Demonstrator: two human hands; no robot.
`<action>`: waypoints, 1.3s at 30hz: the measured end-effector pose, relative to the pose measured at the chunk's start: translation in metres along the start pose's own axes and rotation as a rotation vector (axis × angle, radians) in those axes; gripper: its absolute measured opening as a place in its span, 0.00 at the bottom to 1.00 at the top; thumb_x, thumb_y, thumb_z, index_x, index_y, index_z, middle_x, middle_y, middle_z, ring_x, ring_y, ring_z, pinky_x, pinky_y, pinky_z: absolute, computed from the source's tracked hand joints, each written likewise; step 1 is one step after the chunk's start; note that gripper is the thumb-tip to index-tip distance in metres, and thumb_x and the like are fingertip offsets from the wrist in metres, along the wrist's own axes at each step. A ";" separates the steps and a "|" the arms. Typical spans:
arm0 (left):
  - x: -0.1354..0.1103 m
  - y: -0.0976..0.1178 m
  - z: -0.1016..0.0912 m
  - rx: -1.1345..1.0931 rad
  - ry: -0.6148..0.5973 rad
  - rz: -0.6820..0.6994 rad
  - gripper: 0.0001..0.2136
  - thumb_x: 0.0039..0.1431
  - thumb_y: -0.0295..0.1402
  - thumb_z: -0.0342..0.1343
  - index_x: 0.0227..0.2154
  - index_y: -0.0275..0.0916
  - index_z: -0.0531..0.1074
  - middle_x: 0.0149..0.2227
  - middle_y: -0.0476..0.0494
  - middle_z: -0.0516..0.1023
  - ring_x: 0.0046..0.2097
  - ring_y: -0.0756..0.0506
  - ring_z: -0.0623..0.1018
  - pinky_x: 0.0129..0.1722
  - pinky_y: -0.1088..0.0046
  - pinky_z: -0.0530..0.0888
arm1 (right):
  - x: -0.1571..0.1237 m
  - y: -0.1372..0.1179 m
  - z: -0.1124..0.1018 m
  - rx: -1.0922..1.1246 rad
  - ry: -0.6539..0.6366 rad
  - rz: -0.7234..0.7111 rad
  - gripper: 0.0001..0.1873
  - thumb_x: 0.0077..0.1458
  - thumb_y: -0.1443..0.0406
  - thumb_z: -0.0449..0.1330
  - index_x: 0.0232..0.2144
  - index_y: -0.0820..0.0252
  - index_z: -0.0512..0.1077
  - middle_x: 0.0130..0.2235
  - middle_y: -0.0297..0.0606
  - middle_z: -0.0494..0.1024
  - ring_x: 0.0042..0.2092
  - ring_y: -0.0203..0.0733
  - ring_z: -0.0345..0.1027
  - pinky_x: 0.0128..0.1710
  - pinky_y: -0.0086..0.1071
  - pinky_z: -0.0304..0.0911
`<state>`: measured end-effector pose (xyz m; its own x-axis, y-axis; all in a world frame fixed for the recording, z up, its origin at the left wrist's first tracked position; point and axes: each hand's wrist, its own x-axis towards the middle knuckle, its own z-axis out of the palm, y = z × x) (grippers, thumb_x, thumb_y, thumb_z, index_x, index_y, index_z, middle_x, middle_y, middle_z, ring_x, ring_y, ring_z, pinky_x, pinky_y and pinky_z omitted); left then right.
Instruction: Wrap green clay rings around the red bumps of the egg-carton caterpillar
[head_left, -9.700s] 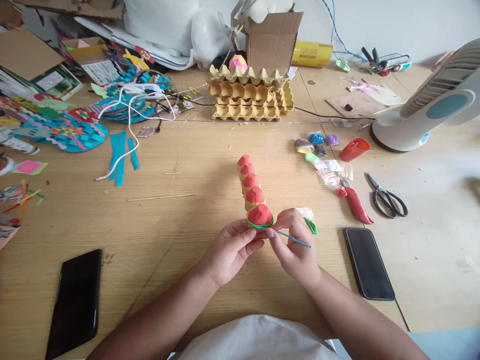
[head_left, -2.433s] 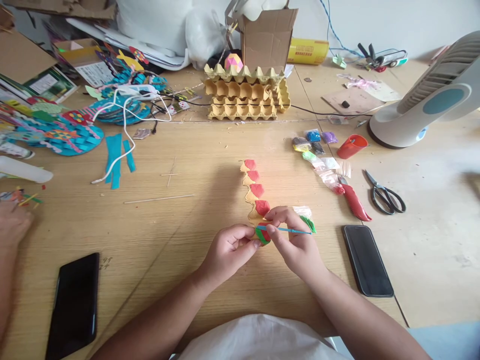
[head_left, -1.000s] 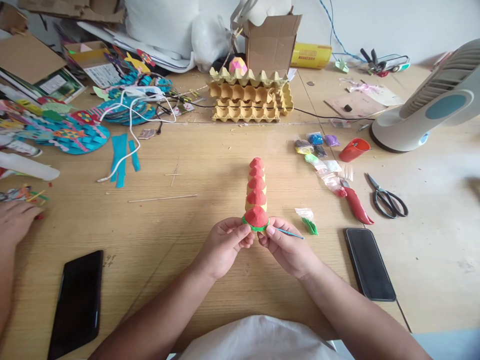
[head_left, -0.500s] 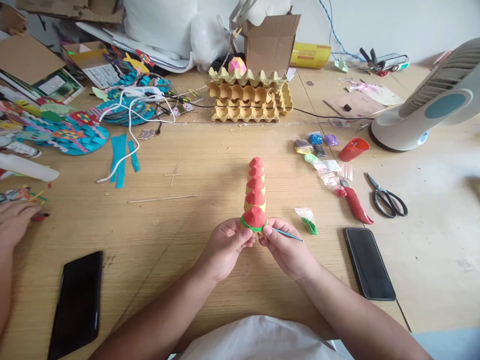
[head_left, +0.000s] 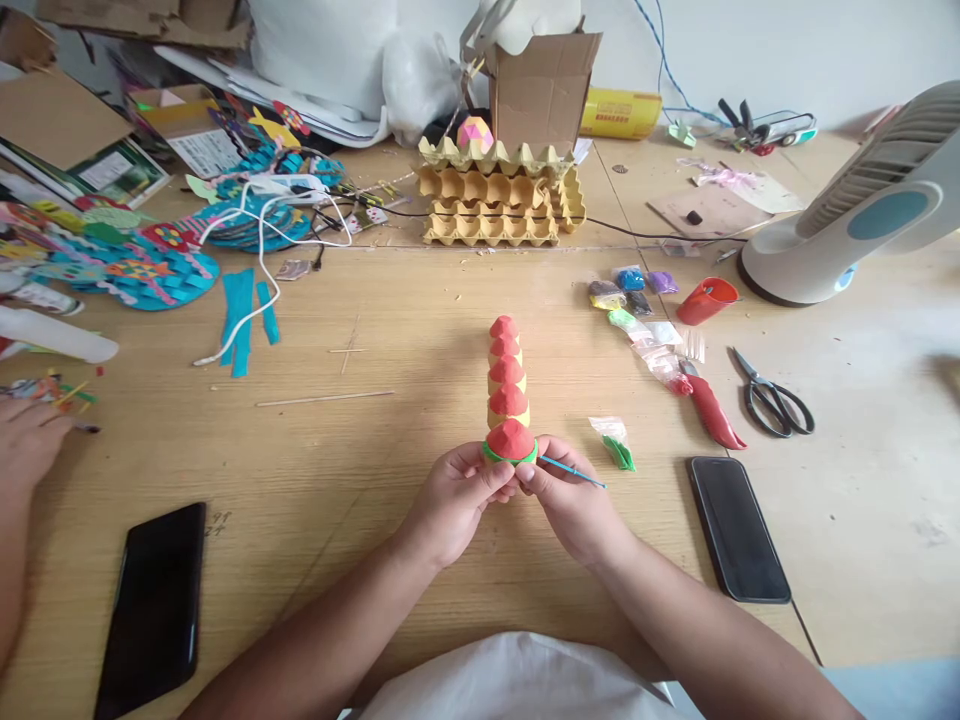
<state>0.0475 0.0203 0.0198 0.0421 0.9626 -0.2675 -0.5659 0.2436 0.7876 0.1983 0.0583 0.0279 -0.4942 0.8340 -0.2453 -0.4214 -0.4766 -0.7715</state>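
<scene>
Both hands hold the near end of an egg carton strip [head_left: 508, 402], a row of several bumps with red tops and yellowish sides. A green band [head_left: 491, 456] rings the base of the nearest bump. My left hand [head_left: 455, 500] is closed on its left side, thumb against the green band. On the other side my right hand [head_left: 574, 500] presses its thumb at the band's front. A thin blue stick-like tool [head_left: 574, 471] also sticks out from between my right hand's fingers. To the right lies a small clear bag [head_left: 616, 445] with green clay-like stuff.
Phones lie at left [head_left: 154, 610] and right [head_left: 739, 528]. Scissors [head_left: 776, 395], a red-handled tool [head_left: 712, 408], a red cup [head_left: 706, 300] and a fan [head_left: 855, 210] are rightward. Egg cartons [head_left: 491, 225] stand behind; another person's hand [head_left: 30, 440] rests far left.
The strip's far end has swung slightly left. My right thumb has slid a little left and down along the green band. At far left, the other person's hand has shifted slightly.
</scene>
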 end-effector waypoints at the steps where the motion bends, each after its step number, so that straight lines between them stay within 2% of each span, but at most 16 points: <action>1: 0.000 0.000 0.000 -0.012 -0.013 -0.013 0.12 0.54 0.41 0.72 0.31 0.37 0.82 0.29 0.45 0.78 0.33 0.51 0.73 0.34 0.75 0.69 | 0.000 0.000 0.000 0.001 0.021 -0.001 0.13 0.51 0.60 0.77 0.32 0.56 0.78 0.30 0.31 0.80 0.32 0.37 0.71 0.38 0.33 0.65; 4: 0.001 0.001 -0.001 -0.080 -0.021 -0.050 0.12 0.56 0.42 0.71 0.32 0.38 0.83 0.31 0.45 0.80 0.34 0.50 0.76 0.36 0.75 0.72 | 0.000 -0.002 0.000 0.015 0.074 -0.009 0.14 0.48 0.60 0.78 0.31 0.57 0.78 0.30 0.30 0.80 0.32 0.35 0.69 0.37 0.31 0.64; 10: 0.001 0.001 0.000 -0.105 0.013 -0.047 0.11 0.58 0.41 0.70 0.30 0.37 0.83 0.28 0.46 0.80 0.31 0.52 0.75 0.33 0.76 0.72 | 0.000 -0.001 0.001 0.049 0.095 0.015 0.17 0.43 0.60 0.80 0.32 0.57 0.78 0.32 0.31 0.81 0.35 0.36 0.71 0.39 0.32 0.65; 20: 0.001 -0.003 -0.001 -0.050 0.058 -0.046 0.12 0.57 0.42 0.70 0.29 0.36 0.82 0.28 0.45 0.81 0.31 0.51 0.76 0.33 0.74 0.73 | -0.002 -0.003 0.005 0.033 0.098 -0.011 0.14 0.49 0.60 0.78 0.29 0.57 0.77 0.28 0.29 0.77 0.30 0.34 0.66 0.35 0.31 0.62; 28: 0.001 0.000 0.000 -0.107 0.037 -0.059 0.12 0.58 0.41 0.69 0.29 0.37 0.81 0.28 0.46 0.79 0.30 0.52 0.74 0.32 0.75 0.72 | -0.002 -0.001 -0.002 0.104 0.063 0.087 0.15 0.48 0.57 0.78 0.33 0.57 0.79 0.32 0.32 0.79 0.35 0.38 0.69 0.39 0.34 0.63; 32: 0.001 0.001 0.001 -0.105 0.037 -0.068 0.12 0.57 0.41 0.70 0.28 0.37 0.80 0.27 0.46 0.78 0.30 0.51 0.74 0.32 0.75 0.72 | -0.001 -0.001 -0.002 0.156 0.044 0.112 0.13 0.50 0.58 0.77 0.30 0.57 0.78 0.30 0.32 0.78 0.34 0.37 0.68 0.39 0.32 0.62; 39: 0.000 0.002 0.001 -0.092 0.042 -0.080 0.13 0.57 0.42 0.70 0.27 0.36 0.80 0.27 0.46 0.78 0.30 0.51 0.74 0.32 0.75 0.72 | -0.001 -0.001 -0.003 0.222 0.067 0.149 0.13 0.47 0.60 0.79 0.31 0.57 0.80 0.31 0.31 0.79 0.34 0.36 0.69 0.39 0.31 0.63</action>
<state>0.0468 0.0214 0.0219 0.0568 0.9344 -0.3516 -0.6353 0.3055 0.7093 0.2018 0.0593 0.0270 -0.5147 0.7634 -0.3902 -0.5081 -0.6382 -0.5783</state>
